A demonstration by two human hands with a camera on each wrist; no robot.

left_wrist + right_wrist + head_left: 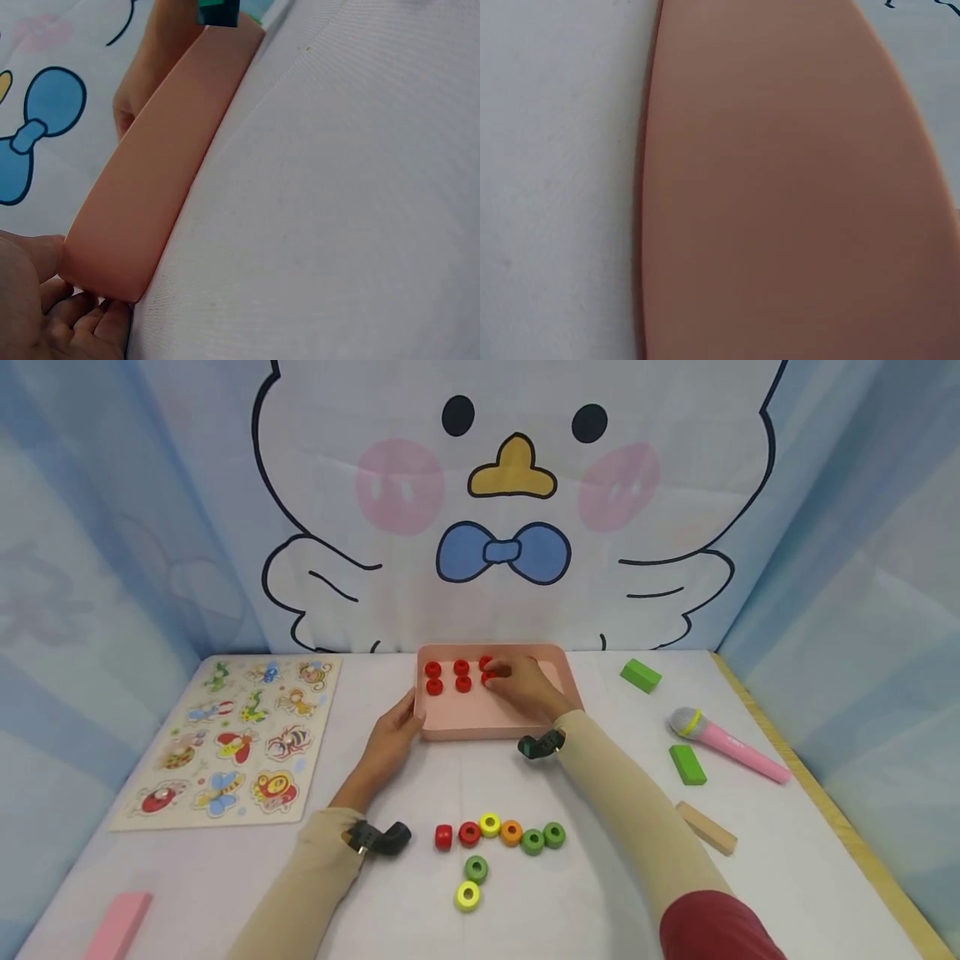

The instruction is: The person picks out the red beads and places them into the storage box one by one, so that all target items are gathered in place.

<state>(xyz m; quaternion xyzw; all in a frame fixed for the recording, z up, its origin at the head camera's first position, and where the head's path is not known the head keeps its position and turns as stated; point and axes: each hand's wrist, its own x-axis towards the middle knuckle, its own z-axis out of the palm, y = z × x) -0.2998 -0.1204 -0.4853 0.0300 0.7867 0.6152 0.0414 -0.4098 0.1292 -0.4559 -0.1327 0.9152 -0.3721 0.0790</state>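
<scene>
A pink tray (pixel 480 734) lies on the table with several red beads (pixel 462 683) set in two rows inside it. My left hand (pixel 392 737) holds the tray's near left corner; in the left wrist view its thumb (pixel 46 253) lies at the rim and the fingers curl against the side. Over the tray's right half, my right hand (pixel 528 687) reaches in and pinches a red bead (pixel 487 677) between thumb and fingertips. That hand partly hides the beads there. The right wrist view is filled by the tray's outer wall (pixel 780 187).
Red, yellow, orange and green beads (pixel 512 833) lie in front of the tray. At left are an insect puzzle board (pixel 251 735) and a pink block (pixel 120 927). Green blocks (pixel 641 675), a toy microphone (pixel 731 745) and a wooden block (pixel 707 828) lie at right.
</scene>
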